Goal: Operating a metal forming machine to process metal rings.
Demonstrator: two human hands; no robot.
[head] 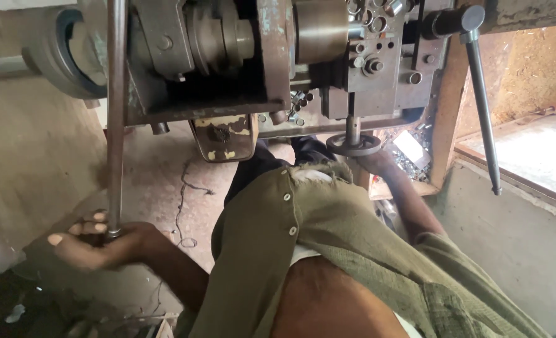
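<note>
My left hand (99, 241) is closed around the lower end of a long steel lever (115, 119); the fingers (93, 226) wrap the bar and the thumb lies beneath it. The lever runs upright from that grip to the top of the frame, passing in front of the worn machine body (271, 56).

My right hand (378, 161) reaches under the machine and touches the small round handwheel (353, 144) on its vertical shaft. I cannot tell how far its fingers are curled, as the wheel and an olive shirt (328, 250) hide most of them.

Containers: the recess of the machine bed (303, 103) holds a loose cluster of small metal cylinders. A heap of metal shavings (409, 156) lies on the ledge just right of the handwheel.

A second long handle (483, 119) with a dark hub hangs tilted at the machine's right side, untouched by either hand.
</note>
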